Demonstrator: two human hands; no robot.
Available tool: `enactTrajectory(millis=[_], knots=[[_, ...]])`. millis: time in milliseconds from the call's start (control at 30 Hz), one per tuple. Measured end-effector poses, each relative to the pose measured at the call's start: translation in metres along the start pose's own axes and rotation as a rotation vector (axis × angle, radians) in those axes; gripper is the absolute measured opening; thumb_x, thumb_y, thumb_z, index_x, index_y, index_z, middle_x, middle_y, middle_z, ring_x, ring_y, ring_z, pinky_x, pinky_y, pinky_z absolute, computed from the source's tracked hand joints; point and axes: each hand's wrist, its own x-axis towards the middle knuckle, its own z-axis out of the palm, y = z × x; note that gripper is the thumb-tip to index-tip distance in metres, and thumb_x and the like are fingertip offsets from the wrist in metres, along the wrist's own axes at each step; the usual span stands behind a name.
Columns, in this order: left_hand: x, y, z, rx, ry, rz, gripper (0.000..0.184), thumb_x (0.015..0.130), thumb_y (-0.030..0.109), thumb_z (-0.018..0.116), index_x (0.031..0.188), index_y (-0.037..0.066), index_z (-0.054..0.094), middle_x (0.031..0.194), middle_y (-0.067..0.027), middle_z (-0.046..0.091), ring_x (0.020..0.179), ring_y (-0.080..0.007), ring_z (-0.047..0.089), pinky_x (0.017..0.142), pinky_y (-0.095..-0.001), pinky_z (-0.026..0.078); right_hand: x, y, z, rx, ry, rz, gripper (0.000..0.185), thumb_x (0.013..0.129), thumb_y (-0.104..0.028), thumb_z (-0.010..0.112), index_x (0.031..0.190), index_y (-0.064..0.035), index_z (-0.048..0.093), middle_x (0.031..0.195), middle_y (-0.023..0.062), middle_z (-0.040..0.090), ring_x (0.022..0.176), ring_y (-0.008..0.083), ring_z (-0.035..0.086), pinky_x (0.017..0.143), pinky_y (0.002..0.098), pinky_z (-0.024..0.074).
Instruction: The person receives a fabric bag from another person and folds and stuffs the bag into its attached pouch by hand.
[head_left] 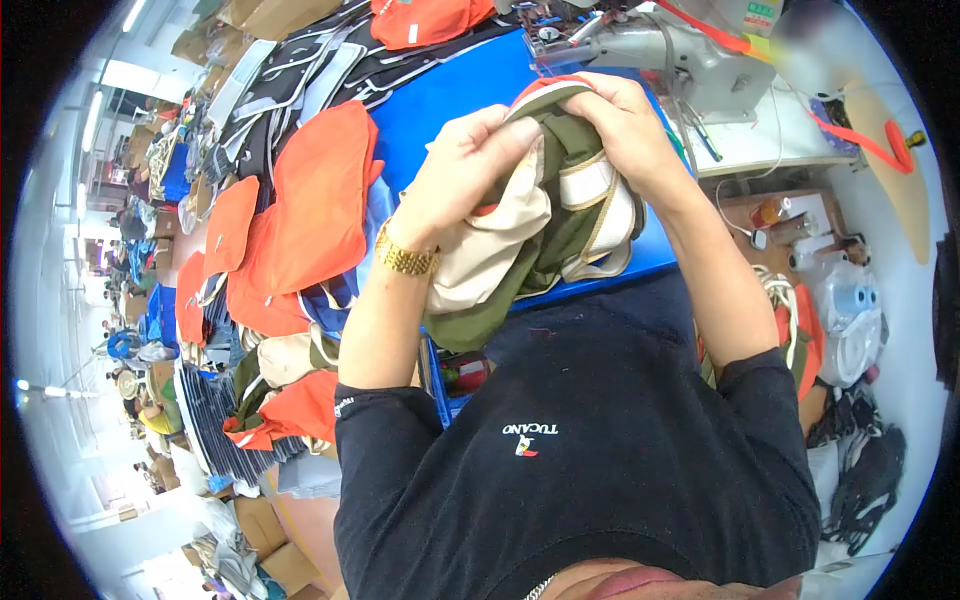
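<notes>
My left hand (460,170), with a gold watch at its wrist, pinches the upper edge of a bundle of olive green and cream fabric (510,270). On the other side my right hand (625,125) grips the same edge, where a strip of orange shows. White straps with tan trim hang from the bundle's right part. The fabric is held over a blue work surface (420,100), its lower end hanging near the front edge. Some fingertips of both hands are hidden behind the cloth.
A sewing machine (690,70) stands beyond my right hand on a white table (765,140). Orange fabric pieces (325,195) lie to the left, with black, grey-edged pieces (290,90) behind. At the right are plastic-wrapped spools (853,300). An orange strap (865,145) hangs there.
</notes>
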Motion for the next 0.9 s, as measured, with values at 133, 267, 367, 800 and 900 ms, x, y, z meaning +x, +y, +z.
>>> enactTrajectory(millis=[133, 267, 367, 800, 900], knots=[[0.002, -0.002, 0.001, 0.442, -0.043, 0.238, 0.038, 0.085, 0.028, 0.08, 0.109, -0.001, 0.071, 0.085, -0.0019, 0.068, 0.074, -0.0054, 0.059, 0.065, -0.0247, 0.048, -0.002, -0.005, -0.003, -0.075, -0.102, -0.008, 0.024, 0.096, -0.019, 0.064, 0.106, -0.0002, 0.076, 0.095, 0.0017, 0.074, 0.087, 0.0087, 0.065, 0.081, 0.0274, 0.0525], [0.002, 0.02, -0.021, 0.346, -0.168, -0.066, 0.022, 0.089, 0.012, 0.07, 0.106, -0.002, 0.073, 0.084, 0.0017, 0.068, 0.077, -0.0033, 0.058, 0.067, -0.0223, 0.047, 0.001, -0.006, -0.015, -0.25, -0.2, -0.032, 0.024, 0.091, -0.024, 0.076, 0.103, -0.0021, 0.075, 0.09, 0.0019, 0.072, 0.085, 0.0083, 0.063, 0.079, 0.0273, 0.0512], [0.005, 0.01, -0.024, 0.178, -0.245, -0.081, 0.021, 0.092, 0.013, 0.072, 0.106, -0.002, 0.074, 0.084, 0.0018, 0.068, 0.077, -0.0029, 0.057, 0.067, -0.0211, 0.046, 0.006, 0.009, -0.023, -0.216, -0.229, -0.036, 0.022, 0.091, -0.023, 0.077, 0.099, -0.0025, 0.073, 0.087, 0.0002, 0.07, 0.083, 0.0068, 0.06, 0.077, 0.0273, 0.0504], [0.008, -0.013, -0.016, 0.064, -0.298, -0.077, 0.041, 0.086, 0.01, 0.077, 0.123, -0.004, 0.069, 0.104, -0.0037, 0.074, 0.089, -0.0069, 0.064, 0.082, -0.0266, 0.054, -0.005, 0.012, -0.014, -0.126, -0.173, 0.032, 0.027, 0.091, -0.023, 0.078, 0.106, -0.0006, 0.072, 0.094, 0.001, 0.071, 0.088, 0.008, 0.062, 0.08, 0.0268, 0.0518], [0.011, -0.017, -0.009, 0.376, -0.24, 0.052, 0.037, 0.084, 0.011, 0.078, 0.118, -0.005, 0.072, 0.099, -0.0047, 0.075, 0.088, -0.0075, 0.064, 0.082, -0.0282, 0.055, -0.021, 0.0, -0.005, -0.281, -0.161, -0.026, 0.057, 0.078, -0.04, 0.087, 0.116, -0.0004, 0.068, 0.105, 0.0109, 0.073, 0.097, 0.0193, 0.069, 0.088, 0.0342, 0.0544]])
